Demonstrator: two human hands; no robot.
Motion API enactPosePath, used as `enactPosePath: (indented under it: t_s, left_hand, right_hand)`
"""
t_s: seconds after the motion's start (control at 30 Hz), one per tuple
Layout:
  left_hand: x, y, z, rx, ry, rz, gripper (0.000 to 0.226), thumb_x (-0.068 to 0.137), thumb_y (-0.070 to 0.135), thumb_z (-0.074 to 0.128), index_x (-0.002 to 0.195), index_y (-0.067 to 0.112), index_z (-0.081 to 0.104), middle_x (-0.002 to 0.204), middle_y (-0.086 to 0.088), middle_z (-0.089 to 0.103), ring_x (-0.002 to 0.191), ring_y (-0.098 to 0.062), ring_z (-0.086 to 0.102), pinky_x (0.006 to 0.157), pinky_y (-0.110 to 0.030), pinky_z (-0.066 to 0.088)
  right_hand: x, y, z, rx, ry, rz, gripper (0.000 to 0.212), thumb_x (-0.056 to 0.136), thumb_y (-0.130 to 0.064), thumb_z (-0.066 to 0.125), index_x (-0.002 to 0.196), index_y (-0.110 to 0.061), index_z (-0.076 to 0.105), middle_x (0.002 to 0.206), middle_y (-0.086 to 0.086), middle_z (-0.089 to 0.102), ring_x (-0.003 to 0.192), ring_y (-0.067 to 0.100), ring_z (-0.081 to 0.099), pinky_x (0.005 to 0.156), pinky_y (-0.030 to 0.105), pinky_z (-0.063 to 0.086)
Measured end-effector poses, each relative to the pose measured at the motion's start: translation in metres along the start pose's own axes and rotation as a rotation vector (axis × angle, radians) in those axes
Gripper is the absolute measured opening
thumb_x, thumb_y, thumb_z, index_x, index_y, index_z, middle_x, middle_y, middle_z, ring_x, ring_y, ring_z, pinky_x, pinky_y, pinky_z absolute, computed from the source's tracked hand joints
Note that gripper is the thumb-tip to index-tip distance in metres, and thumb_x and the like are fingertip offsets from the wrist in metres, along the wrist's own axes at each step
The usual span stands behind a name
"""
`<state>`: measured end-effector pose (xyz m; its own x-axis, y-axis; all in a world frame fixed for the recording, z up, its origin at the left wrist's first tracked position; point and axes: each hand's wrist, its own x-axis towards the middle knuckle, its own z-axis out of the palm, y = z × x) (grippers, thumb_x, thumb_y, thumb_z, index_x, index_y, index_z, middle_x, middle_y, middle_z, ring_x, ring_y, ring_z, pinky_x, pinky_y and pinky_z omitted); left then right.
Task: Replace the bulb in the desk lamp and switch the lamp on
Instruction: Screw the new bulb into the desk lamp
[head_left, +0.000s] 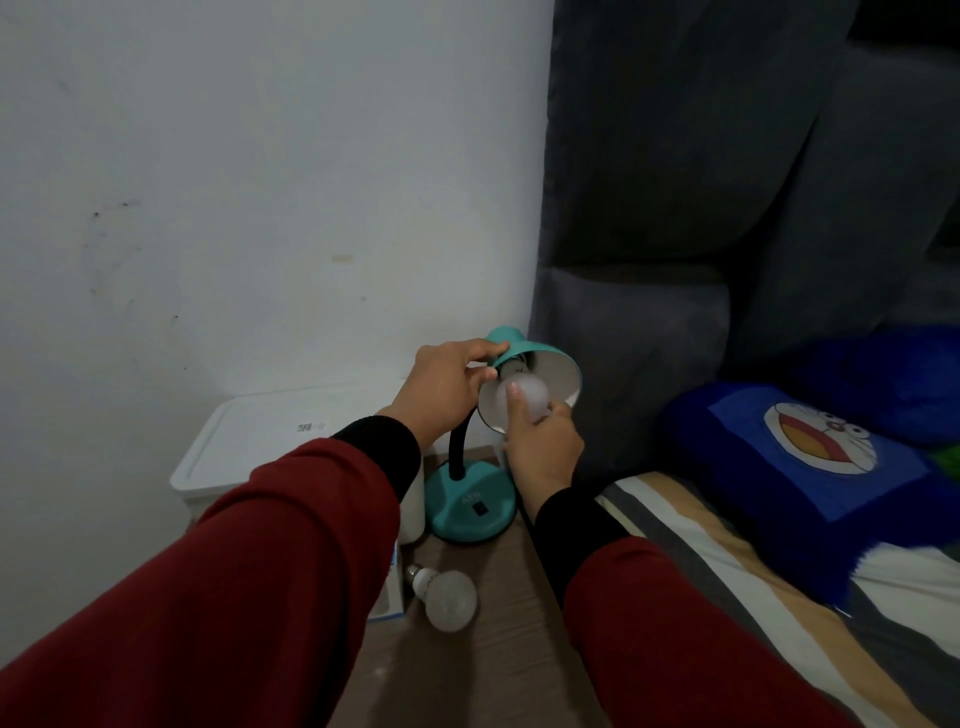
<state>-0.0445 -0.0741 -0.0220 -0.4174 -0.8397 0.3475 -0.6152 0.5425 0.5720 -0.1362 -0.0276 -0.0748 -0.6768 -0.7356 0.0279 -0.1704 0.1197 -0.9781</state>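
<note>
A teal desk lamp stands on a brown wooden table, its round base (470, 506) bearing a small black switch. A black gooseneck rises to the teal shade (540, 358), which tilts toward me with its white inside showing. My left hand (444, 387) grips the narrow back of the shade. My right hand (543, 447) is wrapped around a frosted white bulb (530, 397) sitting in the shade's mouth; its socket end is hidden. A second white bulb (447, 597) lies loose on the table near the front, its screw cap pointing left.
A white plastic box (270, 441) stands against the wall left of the lamp. A small blue-and-white carton (392, 597) lies beside the loose bulb. A bed with a striped sheet (727, 561) and blue cartoon pillow (810, 467) borders the table on the right. Dark curtains hang behind.
</note>
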Motion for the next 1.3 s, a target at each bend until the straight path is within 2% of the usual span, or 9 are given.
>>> enactPosePath:
  t_s: [0.23, 0.37, 0.5, 0.63, 0.8, 0.93, 1.1, 1.2, 1.3]
  left_hand:
    - [0.0002, -0.0002, 0.0013, -0.002, 0.008, -0.004, 0.035, 0.093, 0.006, 0.056, 0.126, 0.013, 0.060, 0.131, -0.006, 0.062, 0.110, -0.020, 0.064, 0.095, 0.002, 0.019]
    - [0.0002, 0.0005, 0.0009, -0.008, 0.005, -0.007, 0.035, 0.093, 0.006, 0.056, 0.126, 0.013, 0.060, 0.131, -0.005, 0.061, 0.111, -0.019, 0.064, 0.100, -0.002, 0.019]
    - [0.0009, 0.0004, 0.0012, 0.006, 0.007, -0.003, 0.035, 0.093, 0.007, 0.055, 0.127, 0.013, 0.060, 0.132, -0.004, 0.061, 0.113, -0.018, 0.063, 0.099, -0.001, 0.018]
    - [0.0013, -0.0007, 0.0009, 0.014, 0.003, 0.006, 0.035, 0.093, 0.007, 0.055, 0.126, 0.013, 0.060, 0.131, -0.005, 0.062, 0.110, -0.019, 0.064, 0.090, 0.005, 0.019]
    - [0.0006, -0.0008, 0.0009, 0.016, 0.009, 0.009, 0.035, 0.093, 0.006, 0.055, 0.126, 0.013, 0.060, 0.130, -0.005, 0.063, 0.110, -0.019, 0.064, 0.094, 0.002, 0.020]
    - [0.0011, -0.0015, 0.0015, 0.017, 0.013, 0.006, 0.034, 0.092, 0.007, 0.056, 0.126, 0.013, 0.061, 0.130, -0.005, 0.063, 0.110, -0.019, 0.064, 0.090, 0.005, 0.018]
    - [0.0011, -0.0014, 0.0024, 0.022, 0.021, 0.007, 0.034, 0.092, 0.006, 0.056, 0.125, 0.013, 0.061, 0.129, -0.005, 0.063, 0.111, -0.018, 0.064, 0.096, 0.001, 0.019]
    - [0.0010, -0.0016, 0.0020, 0.021, 0.020, 0.011, 0.034, 0.092, 0.006, 0.056, 0.125, 0.013, 0.061, 0.129, -0.006, 0.063, 0.110, -0.019, 0.064, 0.092, 0.004, 0.019]
    - [0.0006, -0.0013, 0.0024, 0.017, 0.022, 0.005, 0.034, 0.092, 0.006, 0.056, 0.126, 0.013, 0.061, 0.130, -0.005, 0.063, 0.111, -0.019, 0.064, 0.098, -0.001, 0.019]
  right_hand:
    - [0.0033, -0.0006, -0.0058, 0.084, -0.014, 0.025, 0.055, 0.086, -0.039, 0.063, 0.130, -0.011, 0.045, 0.120, 0.015, 0.062, 0.096, 0.022, 0.060, 0.073, 0.017, 0.039]
    - [0.0023, 0.0001, -0.0055, 0.062, -0.029, -0.002, 0.078, 0.079, -0.039, 0.070, 0.142, -0.013, 0.033, 0.136, 0.016, 0.050, 0.122, 0.030, 0.052, 0.096, 0.028, 0.043]
    - [0.0047, 0.0034, -0.0057, 0.036, -0.027, -0.009, 0.056, 0.083, -0.030, 0.068, 0.130, -0.011, 0.043, 0.124, 0.018, 0.059, 0.103, 0.024, 0.058, 0.067, 0.009, 0.034]
    - [0.0029, 0.0010, -0.0050, 0.048, -0.018, -0.013, 0.075, 0.081, -0.041, 0.068, 0.141, -0.011, 0.033, 0.137, 0.017, 0.049, 0.123, 0.030, 0.050, 0.097, 0.029, 0.041]
    - [0.0040, 0.0001, -0.0064, 0.034, -0.003, -0.008, 0.054, 0.087, -0.037, 0.062, 0.130, -0.010, 0.045, 0.120, 0.016, 0.061, 0.111, 0.028, 0.059, 0.076, 0.017, 0.037]
    - [0.0025, 0.0013, -0.0058, 0.028, -0.013, -0.044, 0.076, 0.080, -0.040, 0.068, 0.142, -0.013, 0.033, 0.138, 0.016, 0.049, 0.125, 0.030, 0.049, 0.103, 0.033, 0.041]
    - [0.0055, 0.0005, -0.0081, 0.022, -0.020, -0.014, 0.056, 0.089, -0.042, 0.058, 0.131, -0.006, 0.047, 0.125, 0.018, 0.061, 0.110, 0.027, 0.058, 0.071, 0.011, 0.035]
    - [0.0024, -0.0005, -0.0077, 0.028, -0.022, -0.047, 0.073, 0.083, -0.039, 0.066, 0.143, -0.014, 0.033, 0.139, 0.016, 0.047, 0.126, 0.030, 0.047, 0.098, 0.027, 0.039]
    - [0.0032, 0.0009, -0.0058, 0.039, -0.010, -0.058, 0.060, 0.082, -0.030, 0.068, 0.134, -0.018, 0.040, 0.130, 0.016, 0.053, 0.115, 0.028, 0.055, 0.086, 0.026, 0.043]
